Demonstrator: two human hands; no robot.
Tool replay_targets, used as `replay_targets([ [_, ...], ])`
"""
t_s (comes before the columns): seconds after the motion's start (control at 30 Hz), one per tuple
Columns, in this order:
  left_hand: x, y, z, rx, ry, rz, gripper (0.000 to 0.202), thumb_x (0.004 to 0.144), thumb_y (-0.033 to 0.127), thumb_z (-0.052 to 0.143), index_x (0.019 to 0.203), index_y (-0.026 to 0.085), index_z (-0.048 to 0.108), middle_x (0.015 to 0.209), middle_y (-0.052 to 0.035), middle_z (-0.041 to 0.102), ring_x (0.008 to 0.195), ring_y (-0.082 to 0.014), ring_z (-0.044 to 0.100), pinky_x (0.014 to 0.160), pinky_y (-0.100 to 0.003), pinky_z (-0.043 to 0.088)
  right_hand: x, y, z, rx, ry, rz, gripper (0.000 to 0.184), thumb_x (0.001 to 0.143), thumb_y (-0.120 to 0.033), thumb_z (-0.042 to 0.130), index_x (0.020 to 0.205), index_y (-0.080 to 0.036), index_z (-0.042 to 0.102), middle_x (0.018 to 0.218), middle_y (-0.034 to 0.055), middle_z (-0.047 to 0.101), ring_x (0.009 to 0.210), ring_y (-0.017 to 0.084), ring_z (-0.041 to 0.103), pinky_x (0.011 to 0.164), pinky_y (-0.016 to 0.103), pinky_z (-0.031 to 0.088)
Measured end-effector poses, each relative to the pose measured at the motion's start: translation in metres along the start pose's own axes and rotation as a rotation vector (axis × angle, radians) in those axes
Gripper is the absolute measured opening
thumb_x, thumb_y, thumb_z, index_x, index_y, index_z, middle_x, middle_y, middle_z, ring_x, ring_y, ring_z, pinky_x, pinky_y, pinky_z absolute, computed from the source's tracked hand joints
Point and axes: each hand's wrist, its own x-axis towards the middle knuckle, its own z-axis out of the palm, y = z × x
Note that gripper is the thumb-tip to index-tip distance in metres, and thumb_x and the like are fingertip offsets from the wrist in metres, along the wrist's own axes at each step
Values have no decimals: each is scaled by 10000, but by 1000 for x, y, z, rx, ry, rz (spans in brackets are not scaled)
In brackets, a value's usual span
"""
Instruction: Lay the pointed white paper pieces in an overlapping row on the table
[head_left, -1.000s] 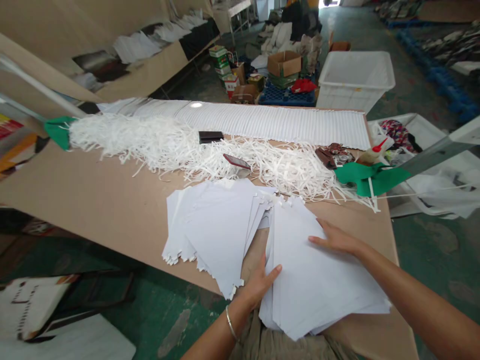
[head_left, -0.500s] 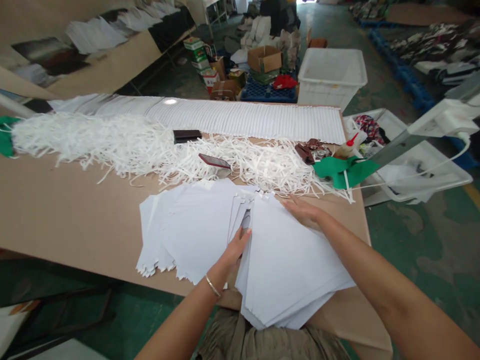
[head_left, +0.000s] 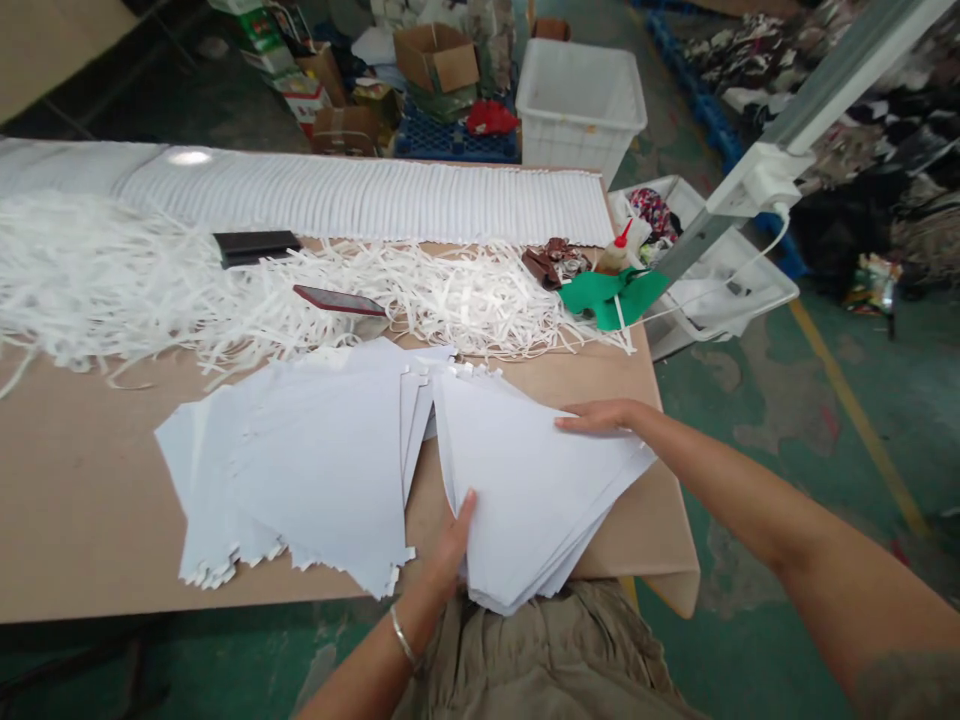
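Paper stack (head_left: 525, 480): laid on the tabletop (head_left: 75, 520), on the near side of the strip heap (head_left: 465, 300), its long axis apparently pointed toward that heap.
Right hand (head_left: 600, 415): placed nearer the strip heap, fingers almost straight, thumb laid over the paper stack's edge; no firm grip is shown.
Left hand (head_left: 454, 540): placed farther from the strip heap, thumb rested on the opposite edge; fingers hidden, so closure cannot be told.
Fanned sheets (head_left: 315, 460): spread on the near side of the strip heap too.
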Motion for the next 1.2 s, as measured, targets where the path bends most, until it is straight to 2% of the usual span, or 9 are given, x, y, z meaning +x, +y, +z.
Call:
replay_targets([
  [0.13,-14,-10,21,91,38,-6,685,958,630,412,1506,224,352,1526,-137,472,1464,-285,378,1220,-508,323,2,-17,16,12,-67,2,828,813,-819,493,1310,-176,652,1326,110,659,1213,284,618,1094,399,436],
  [0.23,-9,10,0,238,182,6,729,960,589,432,1531,156,296,1589,-194,347,1477,-334,339,1223,-553,288,-24,-20,9,-32,281,4,733,915,-712,429,1352,-150,603,1342,144,639,1225,287,594,1089,408,421],
  [0.33,0,50,-7,479,240,424,625,954,476,507,1479,157,391,1594,-168,338,1499,-322,287,1258,-535,215,-83,-9,17,-103,719,115,587,971,-597,393,1275,-155,632,1172,155,690,1085,281,623,1024,429,440],
  [0.53,29,111,75,749,-375,959,431,963,216,429,1381,212,533,1566,-97,420,1528,-275,226,1267,-546,163,-151,-12,116,-241,831,483,699,822,-656,605,1311,-157,570,1201,217,584,1101,385,563,939,535,446],
  [0.67,49,105,104,851,-456,1001,539,943,271,481,1477,207,436,1585,-113,391,1527,-292,226,1259,-579,70,-138,-30,152,-96,852,554,630,833,-574,637,1305,-169,539,1148,167,590,1046,335,585,922,501,467],
  [0.83,56,97,95,793,-331,988,678,916,332,535,1538,162,328,1607,-156,336,1525,-326,214,1235,-547,170,-130,-63,157,-166,1026,441,292,881,-273,573,1168,-231,611,1231,137,562,1153,328,519,978,530,431],
  [0.97,65,112,92,623,-380,964,532,962,280,406,1483,171,412,1464,-145,536,1443,-292,389,1168,-517,312,-138,-95,165,-56,1097,230,397,852,-80,462,1206,-222,568,1417,141,497,1336,295,446,1088,534,383],
  [1.1,78,120,92,413,-441,830,449,1017,400,277,1042,200,678,1016,-93,712,1052,-237,643,994,-425,483,-158,-119,168,416,968,-86,425,917,-287,560,1321,-255,433,1331,118,615,1215,253,590,1031,464,478],
  [1.2,83,116,90,379,-404,820,487,1002,469,314,697,218,600,888,-83,675,958,-235,634,913,-402,508,-165,-111,158,640,1011,29,338,1003,-451,413,1271,-257,480,975,64,721,904,225,686,863,412,548],
])
